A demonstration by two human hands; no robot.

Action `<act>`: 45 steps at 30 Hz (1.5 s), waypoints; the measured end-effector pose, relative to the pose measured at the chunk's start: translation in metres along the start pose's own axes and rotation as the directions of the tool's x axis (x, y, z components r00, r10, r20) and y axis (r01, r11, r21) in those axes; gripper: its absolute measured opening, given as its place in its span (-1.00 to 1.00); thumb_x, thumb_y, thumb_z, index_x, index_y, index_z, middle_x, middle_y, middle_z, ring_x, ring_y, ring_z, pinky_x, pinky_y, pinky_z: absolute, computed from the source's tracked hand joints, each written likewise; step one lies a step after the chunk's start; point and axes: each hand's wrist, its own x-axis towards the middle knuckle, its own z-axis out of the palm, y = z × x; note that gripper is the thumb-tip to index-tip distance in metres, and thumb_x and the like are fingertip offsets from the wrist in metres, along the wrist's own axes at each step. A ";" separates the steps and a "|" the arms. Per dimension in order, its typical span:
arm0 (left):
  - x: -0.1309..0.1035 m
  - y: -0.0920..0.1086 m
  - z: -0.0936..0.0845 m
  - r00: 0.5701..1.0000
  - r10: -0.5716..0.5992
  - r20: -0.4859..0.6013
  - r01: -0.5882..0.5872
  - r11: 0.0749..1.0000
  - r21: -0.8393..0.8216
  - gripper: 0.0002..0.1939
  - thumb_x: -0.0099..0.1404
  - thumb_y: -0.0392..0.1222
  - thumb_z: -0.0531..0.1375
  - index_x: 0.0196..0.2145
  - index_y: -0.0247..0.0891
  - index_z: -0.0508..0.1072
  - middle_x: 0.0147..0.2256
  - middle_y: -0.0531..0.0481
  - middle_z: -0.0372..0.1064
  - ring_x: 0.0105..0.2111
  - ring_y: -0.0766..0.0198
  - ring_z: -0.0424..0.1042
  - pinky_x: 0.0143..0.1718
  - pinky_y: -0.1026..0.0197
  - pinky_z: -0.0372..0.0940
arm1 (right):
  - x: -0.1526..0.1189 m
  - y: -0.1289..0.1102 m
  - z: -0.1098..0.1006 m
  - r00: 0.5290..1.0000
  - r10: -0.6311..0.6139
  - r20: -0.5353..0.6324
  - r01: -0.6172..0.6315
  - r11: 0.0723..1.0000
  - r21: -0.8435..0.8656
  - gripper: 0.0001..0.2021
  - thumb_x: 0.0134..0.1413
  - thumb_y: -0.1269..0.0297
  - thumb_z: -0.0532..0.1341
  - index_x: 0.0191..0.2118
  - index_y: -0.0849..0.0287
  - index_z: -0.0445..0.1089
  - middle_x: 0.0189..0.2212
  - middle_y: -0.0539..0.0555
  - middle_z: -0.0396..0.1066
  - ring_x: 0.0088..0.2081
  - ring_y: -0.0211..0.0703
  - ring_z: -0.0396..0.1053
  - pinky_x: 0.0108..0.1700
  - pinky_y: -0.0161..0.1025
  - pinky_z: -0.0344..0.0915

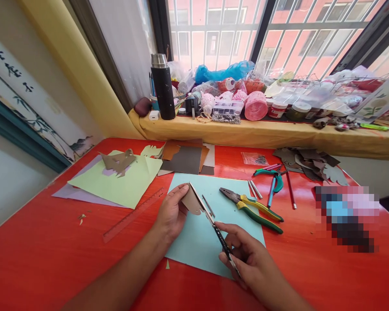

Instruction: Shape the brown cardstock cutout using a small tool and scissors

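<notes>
My left hand pinches a small grey-brown cut piece, paper or thin leather, with scalloped edges. Long scissors with dark handles are gripped in my right hand. Their narrow blades lie along the right edge of the cut piece, looking closed or nearly so. Both hands are above a light blue sheet. A thin metal rod rests on the sheet just behind the blades. Pliers with yellow-green handles lie to the right of the scissors.
A clear ruler and a pale green sheet lie left. Brown sheets are at the back. Teal-handled pliers, a dark red pencil and scraps lie right. A black flask stands on the crowded windowsill.
</notes>
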 end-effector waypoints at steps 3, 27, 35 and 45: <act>0.001 -0.001 0.000 1.000 -0.007 0.001 0.007 1.000 -0.022 -0.62 -0.02 -0.07 0.55 -0.31 -0.30 0.59 -0.35 0.01 0.50 -0.35 0.27 0.46 -0.37 0.29 0.38 | 0.001 0.001 0.000 1.000 0.005 0.009 -0.005 0.999 0.043 -0.39 0.16 -0.18 0.32 0.24 -0.04 0.35 -0.40 -0.13 0.02 -0.60 -0.42 -0.06 -0.61 -0.41 -0.04; 0.005 0.027 -0.011 0.960 -0.209 0.184 0.179 0.970 0.167 -0.74 0.21 -0.06 0.42 -0.29 -0.33 0.62 -0.32 -0.10 0.56 -0.33 0.18 0.49 -0.33 0.22 0.41 | 0.001 0.004 -0.018 0.956 -0.286 0.057 0.244 0.675 -0.696 -0.43 0.20 0.36 0.14 0.33 -0.02 0.31 -0.43 -0.06 0.47 -0.50 -0.24 0.34 -0.45 -0.37 0.22; 0.005 0.038 -0.014 0.928 -0.234 0.290 0.160 0.953 0.258 -0.73 0.24 0.00 0.39 -0.29 -0.29 0.59 -0.24 -0.18 0.57 -0.25 0.02 0.53 -0.29 0.11 0.42 | -0.001 0.003 -0.023 0.913 -0.393 0.108 0.309 0.495 -0.812 -0.40 0.14 0.42 0.12 0.31 -0.01 0.35 -0.33 0.00 0.58 -0.44 -0.18 0.47 -0.39 -0.34 0.29; 0.006 0.041 -0.013 0.947 -0.195 0.257 0.133 0.962 0.240 -0.78 0.16 -0.08 0.44 -0.39 -0.26 0.56 -0.39 -0.03 0.50 -0.40 0.20 0.45 -0.37 0.22 0.33 | -0.002 0.003 -0.023 0.911 -0.392 0.130 0.323 0.478 -0.817 -0.40 0.17 0.42 0.14 0.33 -0.01 0.33 -0.27 0.03 0.60 -0.41 -0.17 0.48 -0.37 -0.32 0.30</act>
